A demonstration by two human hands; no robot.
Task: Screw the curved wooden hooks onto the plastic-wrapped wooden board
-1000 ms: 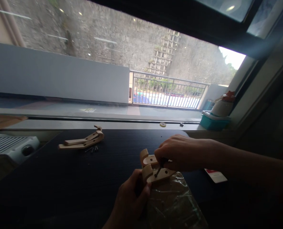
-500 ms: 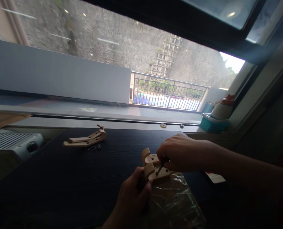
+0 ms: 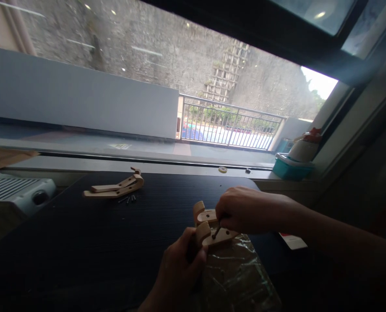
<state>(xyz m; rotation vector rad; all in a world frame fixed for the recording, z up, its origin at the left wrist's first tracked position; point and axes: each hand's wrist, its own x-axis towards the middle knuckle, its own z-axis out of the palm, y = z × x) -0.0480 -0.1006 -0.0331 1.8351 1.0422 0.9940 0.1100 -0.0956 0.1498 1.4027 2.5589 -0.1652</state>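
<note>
My left hand (image 3: 179, 271) is closed round the near end of a pair of pale wooden pieces (image 3: 209, 225) held just above the dark table (image 3: 82, 242). My right hand (image 3: 244, 210) is pinched on a small dark screw (image 3: 216, 232), whose tip sits at a hole in the nearer wooden piece. A second pair of wooden pieces (image 3: 115, 187) lies flat at the far left of the table, with a few loose screws (image 3: 128, 199) beside it.
A crinkled clear plastic bag (image 3: 238, 273) lies under my hands. A white card (image 3: 293, 241) rests to the right. A white heater (image 3: 17, 195) stands at the left. On the window sill sit a teal box with a white figure (image 3: 295, 160) and a small round item (image 3: 222, 169).
My right hand has shifted slightly lower and its fingers have turned at the screw. The view has moved a little; the wooden pieces stay in my left hand.
</note>
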